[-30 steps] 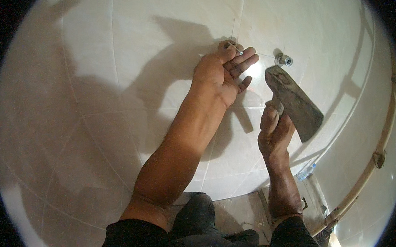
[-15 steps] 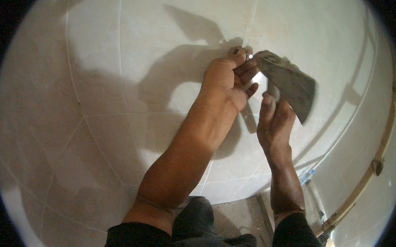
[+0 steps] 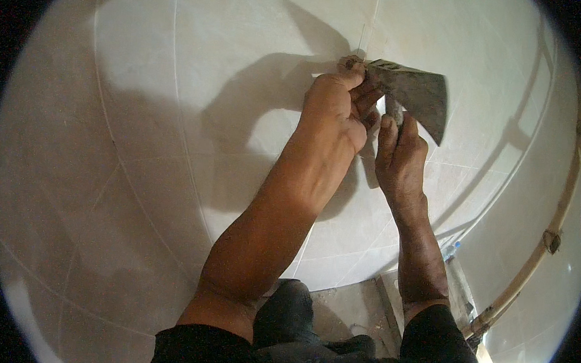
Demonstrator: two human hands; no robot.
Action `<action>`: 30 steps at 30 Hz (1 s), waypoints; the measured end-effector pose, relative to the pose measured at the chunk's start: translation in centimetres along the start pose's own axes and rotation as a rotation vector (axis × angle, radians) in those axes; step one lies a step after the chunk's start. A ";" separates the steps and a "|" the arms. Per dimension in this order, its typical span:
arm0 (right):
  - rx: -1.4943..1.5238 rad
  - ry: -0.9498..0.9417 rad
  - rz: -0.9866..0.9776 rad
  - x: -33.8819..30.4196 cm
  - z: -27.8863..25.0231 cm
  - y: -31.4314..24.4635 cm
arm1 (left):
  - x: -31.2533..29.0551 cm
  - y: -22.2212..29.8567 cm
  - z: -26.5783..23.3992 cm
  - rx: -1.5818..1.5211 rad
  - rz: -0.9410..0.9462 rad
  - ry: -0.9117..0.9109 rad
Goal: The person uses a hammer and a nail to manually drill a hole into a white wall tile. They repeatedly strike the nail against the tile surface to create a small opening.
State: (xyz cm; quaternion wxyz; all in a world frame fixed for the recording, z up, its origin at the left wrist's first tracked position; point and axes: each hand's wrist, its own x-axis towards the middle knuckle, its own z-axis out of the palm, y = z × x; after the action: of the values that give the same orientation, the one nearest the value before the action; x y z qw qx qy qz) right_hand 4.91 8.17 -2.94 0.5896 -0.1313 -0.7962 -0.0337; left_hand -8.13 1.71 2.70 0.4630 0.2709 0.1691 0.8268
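The handle of a hatchet [image 3: 417,96] is wrapped in my right hand [image 3: 402,147]. Its broad, flared grey blade faces right, and its blunt end sits at the fingers of my left hand [image 3: 339,96]. That left hand is closed in a pinch close to the pale tiled wall [image 3: 245,24], beside a vertical joint between tiles. What it pinches is mostly hidden by fingers and the hatchet head; half a second ago a small, shiny round metal end showed there. Dark shadows of both hands and the hatchet fall on the tiles.
A bamboo pole [image 3: 533,270] with tied joints runs up the right side, in front of another tiled wall. Below, beside my legs, are a dusty floor [image 3: 346,310] and a wooden plank [image 3: 389,302]. A blue-capped plastic bottle [image 3: 453,249] stands past my right forearm.
My right hand has moved the hatchet up and slightly left, bringing its blunt end against or very near my left fingers. The shiny metal end is now covered. My left hand has shifted slightly upward.
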 end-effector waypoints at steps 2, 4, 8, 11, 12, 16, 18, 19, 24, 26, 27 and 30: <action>0.068 0.104 0.016 -0.9 -0.2 0.0 | -0.5 0.2 0.2 0.046 0.021 -0.027; 0.200 0.171 0.013 -1.7 -1.1 -0.8 | -1.1 0.0 0.2 0.105 0.054 -0.073; 0.444 0.213 0.093 -2.5 -1.7 -3.0 | -2.0 -0.3 0.0 0.183 0.145 -0.096; 0.512 0.165 0.183 -3.5 -1.1 -2.4 | -2.8 0.1 1.1 0.188 0.093 -0.049; 0.530 0.189 0.210 -3.6 -0.7 -2.4 | -2.5 -0.1 0.8 0.192 0.104 -0.051; 0.687 0.121 0.352 -4.2 0.2 -3.0 | -1.9 0.0 0.8 0.245 0.089 -0.035; 0.730 0.124 0.364 -4.2 1.2 -2.7 | -2.0 0.0 0.6 0.258 0.106 -0.043; 0.700 0.124 0.377 -4.0 1.5 -2.6 | -2.0 0.0 0.7 0.263 0.114 -0.049; 0.716 0.063 0.390 -2.8 3.6 -1.7 | -0.8 -0.3 0.1 0.258 0.169 0.017; 0.692 0.034 0.365 -2.7 4.0 -1.3 | -0.3 -0.5 -0.2 0.233 0.184 0.003; 0.730 0.101 0.361 -3.1 4.2 -1.5 | -0.3 -0.6 -0.4 0.253 0.178 0.003; 0.734 0.155 0.372 -3.4 4.2 -2.2 | -1.1 -0.5 0.2 0.294 0.175 0.013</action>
State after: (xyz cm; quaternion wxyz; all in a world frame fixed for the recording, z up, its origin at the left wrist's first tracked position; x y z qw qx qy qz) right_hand 1.35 6.39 -7.19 0.6513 -0.0508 -0.6715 0.3496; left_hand -7.27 1.05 2.26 0.3436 0.3439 0.2671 0.8321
